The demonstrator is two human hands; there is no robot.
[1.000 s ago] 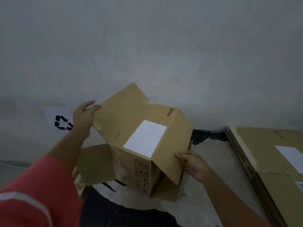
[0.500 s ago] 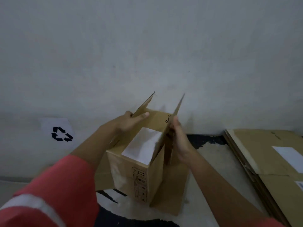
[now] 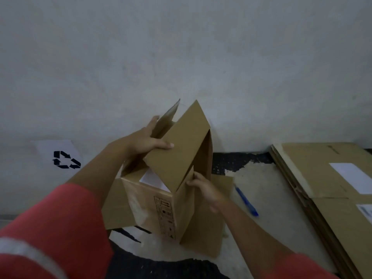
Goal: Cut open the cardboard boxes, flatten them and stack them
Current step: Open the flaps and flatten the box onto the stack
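While the cardboard box (image 3: 149, 204) stands on the floor (image 3: 267, 198) near the wall, its top flaps are raised. The left hand (image 3: 147, 141) grips one raised flap (image 3: 177, 150), thumb across its face. The right hand (image 3: 203, 186) pinches the box's right side edge. A stack of flattened boxes (image 3: 326, 184) lies to the right, with a blue tool (image 3: 246, 202) between.

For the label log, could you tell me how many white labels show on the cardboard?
3: one label on the held box, partly under a flap; two labels on the flattened stack; others may be hidden.
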